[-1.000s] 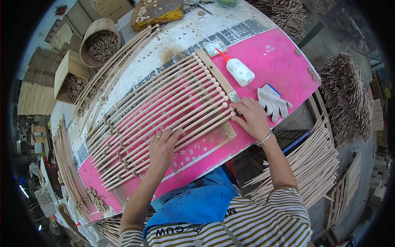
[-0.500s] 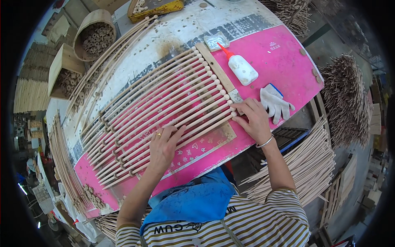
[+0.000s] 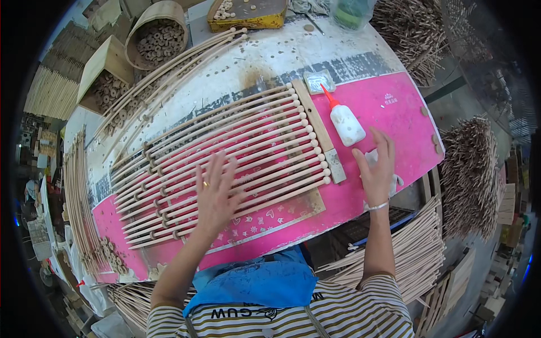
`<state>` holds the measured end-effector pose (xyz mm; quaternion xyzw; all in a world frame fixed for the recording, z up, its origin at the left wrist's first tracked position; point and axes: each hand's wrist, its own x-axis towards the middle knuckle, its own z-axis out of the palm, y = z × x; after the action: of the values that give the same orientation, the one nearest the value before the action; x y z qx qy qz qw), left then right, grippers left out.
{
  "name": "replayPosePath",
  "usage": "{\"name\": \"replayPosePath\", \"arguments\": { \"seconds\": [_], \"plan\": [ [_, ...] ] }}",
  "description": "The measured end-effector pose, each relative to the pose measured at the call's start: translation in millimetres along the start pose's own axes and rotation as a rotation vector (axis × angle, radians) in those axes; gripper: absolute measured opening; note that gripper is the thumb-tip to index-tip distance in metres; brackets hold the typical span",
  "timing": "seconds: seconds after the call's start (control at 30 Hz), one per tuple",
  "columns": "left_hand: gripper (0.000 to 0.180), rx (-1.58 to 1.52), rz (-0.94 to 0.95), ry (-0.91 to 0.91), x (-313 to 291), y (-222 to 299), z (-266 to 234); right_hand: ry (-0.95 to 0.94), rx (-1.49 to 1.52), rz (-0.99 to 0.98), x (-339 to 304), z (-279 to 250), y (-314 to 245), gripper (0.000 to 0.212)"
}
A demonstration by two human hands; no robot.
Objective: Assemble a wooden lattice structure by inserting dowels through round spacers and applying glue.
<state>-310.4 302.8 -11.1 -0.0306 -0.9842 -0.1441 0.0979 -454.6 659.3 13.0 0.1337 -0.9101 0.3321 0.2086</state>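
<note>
A row of slim wooden sticks (image 3: pixel 269 143) lies side by side on the table, each with a round ball at its right end. Small brown wooden rings (image 3: pixel 159 169) sit around them toward their pointed left ends. Over the middle of the row, my left hand (image 3: pixel 217 194) is open with spread fingers, holding nothing. My right hand (image 3: pixel 376 176) hovers open beside a white squeeze bottle (image 3: pixel 347 125) with a red nozzle, apart from it. A white glove (image 3: pixel 398 181) lies partly hidden behind that hand. The ball ends line up near a wooden bar (image 3: pixel 313 115).
Pink sheeting (image 3: pixel 403 127) covers part of the white table. A round wooden tub (image 3: pixel 133 45) and a wooden box (image 3: pixel 93 70) of rings stand far left, beside loose sticks. A yellow tray (image 3: pixel 262 22) holds beads. Stick bundles (image 3: pixel 470 169) stand at the right.
My right hand has left the ball ends and moved right, toward the bottle and over the glove. My left hand has lifted and spread its fingers. The view has shifted slightly.
</note>
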Motion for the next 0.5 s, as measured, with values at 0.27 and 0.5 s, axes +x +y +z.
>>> {"name": "replayPosePath", "arguments": {
  "seconds": [0.27, 0.5],
  "plan": [
    [0.069, 0.180, -0.212, 0.164, 83.3, -99.8, 28.9, -0.117, 0.023, 0.072, 25.6, 52.6, 8.4, 0.074],
    [0.059, 0.269, -0.251, 0.027, 91.2, -104.4, 45.2, -0.044, 0.236, 0.250, 29.3, 59.2, 14.3, 0.061]
  ]
}}
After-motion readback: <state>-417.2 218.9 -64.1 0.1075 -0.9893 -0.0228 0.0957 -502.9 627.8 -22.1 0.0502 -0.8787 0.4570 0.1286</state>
